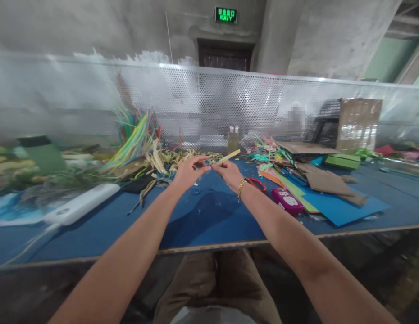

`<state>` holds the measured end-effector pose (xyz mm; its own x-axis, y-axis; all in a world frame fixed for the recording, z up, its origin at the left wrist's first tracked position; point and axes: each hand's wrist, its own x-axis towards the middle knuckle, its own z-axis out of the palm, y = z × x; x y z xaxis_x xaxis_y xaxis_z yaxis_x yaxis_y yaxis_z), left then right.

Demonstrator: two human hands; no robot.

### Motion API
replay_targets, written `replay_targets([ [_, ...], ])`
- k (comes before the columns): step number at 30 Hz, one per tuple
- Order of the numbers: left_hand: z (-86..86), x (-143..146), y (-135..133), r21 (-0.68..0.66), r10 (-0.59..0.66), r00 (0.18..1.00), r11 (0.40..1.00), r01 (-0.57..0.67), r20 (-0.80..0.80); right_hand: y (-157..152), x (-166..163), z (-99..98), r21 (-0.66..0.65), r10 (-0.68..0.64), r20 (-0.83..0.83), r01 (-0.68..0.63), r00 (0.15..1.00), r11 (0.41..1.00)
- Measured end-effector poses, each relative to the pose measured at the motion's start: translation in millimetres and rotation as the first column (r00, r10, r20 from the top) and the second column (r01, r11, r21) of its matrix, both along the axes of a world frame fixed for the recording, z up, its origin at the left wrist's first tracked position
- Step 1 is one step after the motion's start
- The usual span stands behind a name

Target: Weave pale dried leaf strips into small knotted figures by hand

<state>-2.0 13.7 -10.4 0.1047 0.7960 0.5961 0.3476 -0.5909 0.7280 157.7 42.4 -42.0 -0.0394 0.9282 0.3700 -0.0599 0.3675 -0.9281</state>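
Over the blue tabletop, my right hand pinches a thin pale-yellow strip that slants up to the right. A gold bracelet circles that wrist. My left hand is close by on the left, its thumb and forefinger curved and apart, their tips near the strip's lower end. Nothing shows between those left fingers. Behind my hands lies a heap of dried, straw-coloured strips. Just right of my right wrist are red-handled scissors, partly hidden.
A white power strip and green bottle are left. Colourful stems lean behind. A clear bottle stands at the back. Right are a magenta packet, blue paper and brown cardboard. A perforated metal screen bounds the table.
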Motion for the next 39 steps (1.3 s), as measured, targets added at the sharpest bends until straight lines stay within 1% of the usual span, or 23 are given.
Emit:
replay_targets([
  [1, -1.9, 2, 1, -0.033, -0.037, 0.999, 0.999, 0.037, -0.011, 0, -1, -0.3, 0.0, 0.002, -0.006, -0.002, 1.0, 1.0],
  [3, -6.6, 3, 4, -0.062, -0.064, 0.998, 0.996, 0.063, -0.027, 0, -2, -0.7, 0.009, 0.001, -0.005, -0.001, 1.0, 1.0],
  [8, -14.4, 3, 11, -0.056, -0.033, 0.998, 0.998, 0.03, -0.047, -4, -4, 0.7, 0.024, 0.039, 0.01, -0.04, 0.999, 0.999],
  [11, -11.8, 3, 9, -0.044, -0.022, 1.0, 0.999, 0.022, -0.006, -8, -3, 2.9, 0.027, 0.031, 0.06, -0.032, 0.998, 0.999],
  [14, -6.8, 4, 5, -0.039, -0.04, 0.999, 0.998, 0.04, 0.003, -9, -2, 4.2, 0.013, 0.047, 0.054, -0.048, 0.997, 0.999],
  [19, -4.1, 4, 2, -0.031, -0.106, 0.992, 0.994, 0.104, -0.066, -11, -3, 3.9, -0.042, 0.067, 0.004, -0.067, 0.998, 0.997],
  [23, -7.8, 3, 4, -0.051, -0.109, 0.987, 0.993, 0.104, -0.117, -11, -4, 3.6, -0.05, 0.075, -0.016, -0.076, 0.997, 0.996],
  [26, -11.4, 3, 7, -0.053, -0.097, 0.983, 0.995, 0.09, -0.159, -9, -3, 2.8, -0.005, 0.073, 0.024, -0.073, 0.997, 0.997],
  [30, -16.2, 1, 15, -0.064, -0.108, 0.979, 0.993, 0.098, -0.174, -8, -1, 3.0, 0.055, 0.051, 0.165, -0.061, 0.985, 0.997],
  [33, -17.4, -1, 18, -0.106, -0.187, 0.971, 0.979, 0.172, -0.148, -10, -1, 4.3, 0.066, 0.023, 0.205, -0.037, 0.978, 0.997],
  [36, -15.4, -2, 16, -0.183, -0.272, 0.955, 0.951, 0.248, -0.117, -10, -1, 5.3, 0.066, -0.001, 0.221, -0.014, 0.975, 0.998],
  [39, -13.4, 0, 11, -0.282, -0.268, 0.963, 0.926, 0.25, -0.025, -9, -1, 5.7, 0.072, 0.015, 0.249, -0.034, 0.968, 0.997],
])
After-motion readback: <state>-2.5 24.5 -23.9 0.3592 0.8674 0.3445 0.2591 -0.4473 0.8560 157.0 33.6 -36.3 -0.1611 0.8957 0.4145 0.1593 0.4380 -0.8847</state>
